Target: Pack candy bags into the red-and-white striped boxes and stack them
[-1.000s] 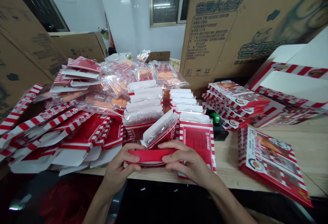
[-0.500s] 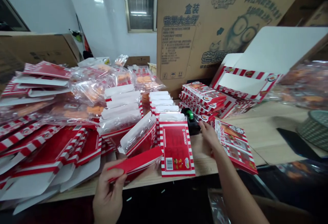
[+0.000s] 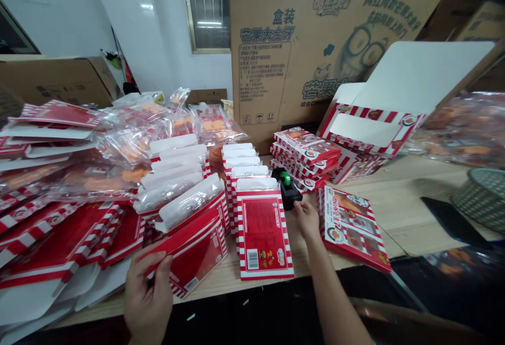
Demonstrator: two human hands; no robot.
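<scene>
My left hand (image 3: pixel 147 295) grips the lower left corner of a red and white striped snack box (image 3: pixel 189 247), held tilted over the table's front edge. My right hand (image 3: pixel 306 217) reaches forward on the wooden table (image 3: pixel 398 208), its fingertips at a small black tape dispenser with a green roll (image 3: pixel 286 187); the fingers are curled and I cannot see whether they grip it. Between my hands stand two rows of filled striped boxes (image 3: pixel 260 224), their white flaps up.
Flat unfolded striped cartons (image 3: pixel 59 240) and clear bags of orange snacks (image 3: pixel 126 145) pile up at the left. Closed boxes are stacked (image 3: pixel 305 153) at centre right, one lying flat (image 3: pixel 353 226). Large brown cartons (image 3: pixel 315 34) stand behind. A woven basket (image 3: pixel 483 195) sits at right.
Both hands were pressing the box's red flap together. My right hand let go and reached right to the tape dispenser. My left hand keeps the box, now lowered and tilted.
</scene>
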